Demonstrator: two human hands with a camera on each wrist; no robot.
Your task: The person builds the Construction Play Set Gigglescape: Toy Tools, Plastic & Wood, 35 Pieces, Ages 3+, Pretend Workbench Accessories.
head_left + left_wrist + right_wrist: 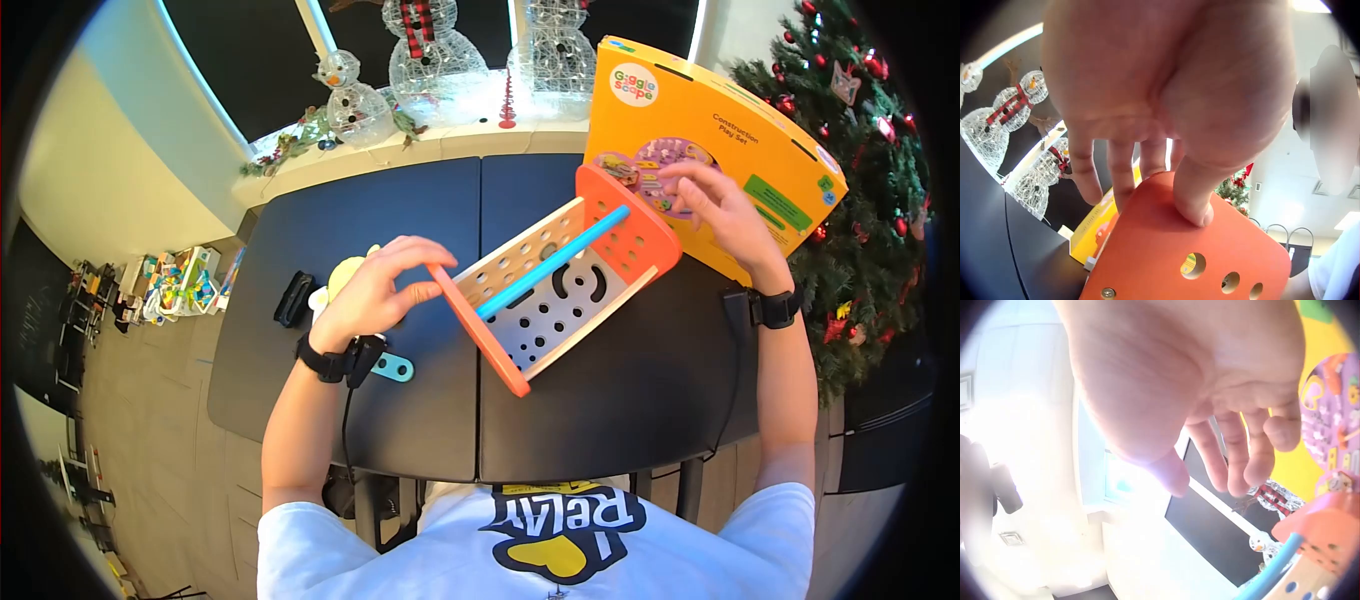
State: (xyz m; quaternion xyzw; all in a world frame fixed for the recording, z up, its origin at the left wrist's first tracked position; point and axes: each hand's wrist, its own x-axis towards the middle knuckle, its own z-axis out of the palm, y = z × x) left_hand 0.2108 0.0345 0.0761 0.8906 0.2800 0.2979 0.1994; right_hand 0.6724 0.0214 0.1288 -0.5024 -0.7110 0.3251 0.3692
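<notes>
Black table (pixel 415 425), yellow box (pixel 730 150) at its far right, toolbox (pixel 555 263) slanting across the middle, my left hand (pixel 385 288) pinching one orange end (pixel 478 332), thumb outside, my right hand (pixel 732 218) raised near the other, fingers loosely bent.

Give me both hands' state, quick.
Left hand: closed, pinching the toolbox at one end.
Right hand: open, fingers loosely bent, holding nothing.

The orange-ended, hole-dotted box (pixel 560 312) (blue bar (pixel 555 262) across) lies diagonally.
</notes>
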